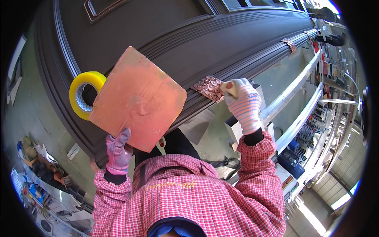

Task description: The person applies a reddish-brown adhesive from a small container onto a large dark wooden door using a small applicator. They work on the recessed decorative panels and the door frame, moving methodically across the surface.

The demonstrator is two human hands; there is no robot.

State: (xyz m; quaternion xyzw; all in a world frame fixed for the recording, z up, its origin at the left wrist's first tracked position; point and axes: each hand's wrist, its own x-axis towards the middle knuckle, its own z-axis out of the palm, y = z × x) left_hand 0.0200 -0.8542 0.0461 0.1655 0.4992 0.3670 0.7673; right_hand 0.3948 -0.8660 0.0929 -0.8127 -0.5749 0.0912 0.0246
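Fingers of the right hand (pixel 242 103), in a striped knit glove, press closed on the near end of a copper-coloured embossed metal fitting (pixel 209 88) that lies across the ribbed moulding of a large dark door panel (pixel 166 35). Fingers of the left hand (pixel 117 152), in a pink glove, grip the lower edge of a flat orange-pink board (pixel 138 98) held tilted above the panel; the board hides part of the moulding and the panel's near edge. A roll of yellow tape (pixel 83 94) lies on the panel just beside the board's left corner, partly covered by it. A second copper fitting (pixel 289 44) sits farther along the same moulding, well apart from the first. Pale metal rails (pixel 294 102) run beside the panel on the right, with cluttered shelving beyond. The person's red checked sleeves (pixel 256 152) enter from the lower edge.
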